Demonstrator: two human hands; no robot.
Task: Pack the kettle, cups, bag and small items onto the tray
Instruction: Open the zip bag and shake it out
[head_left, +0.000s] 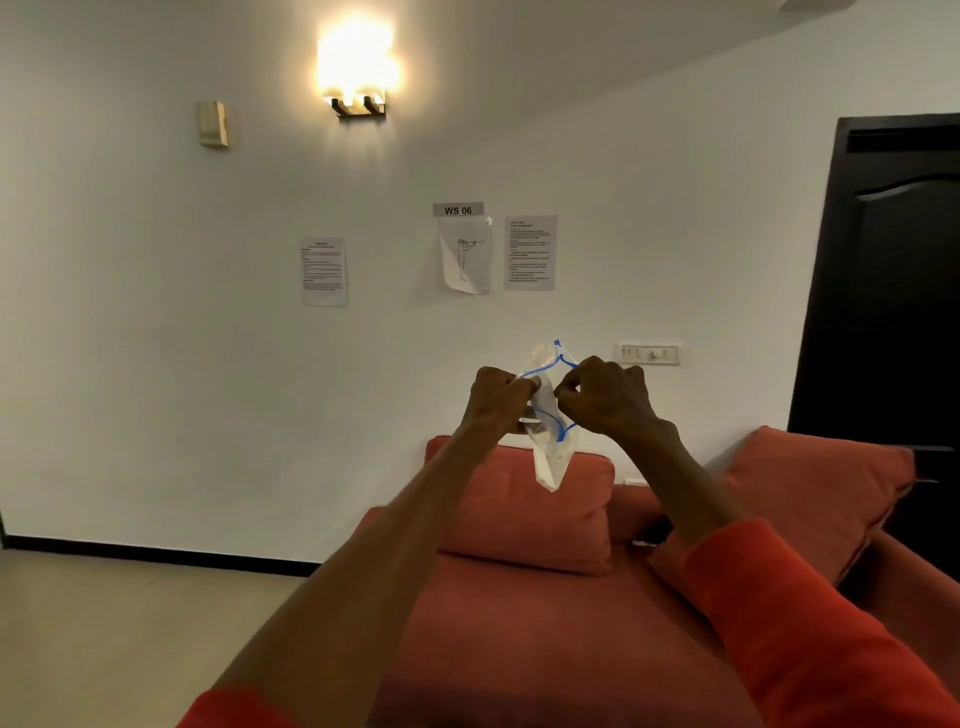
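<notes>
A clear plastic zip bag (549, 457) with a blue seal strip hangs in the air at chest height in front of the wall. My left hand (496, 397) pinches one side of its mouth and my right hand (608, 395) pinches the other side, with the blue rim spread apart between them. The bag's lower end dangles free over a cushion. No kettle, cups or tray are in view.
An orange-red sofa (545, 649) with two cushions (530, 514) lies below my arms. Behind it is a white wall with taped papers (465, 254), a switch panel (648, 354) and a lit lamp (358, 73). A dark door (893, 291) stands at the right.
</notes>
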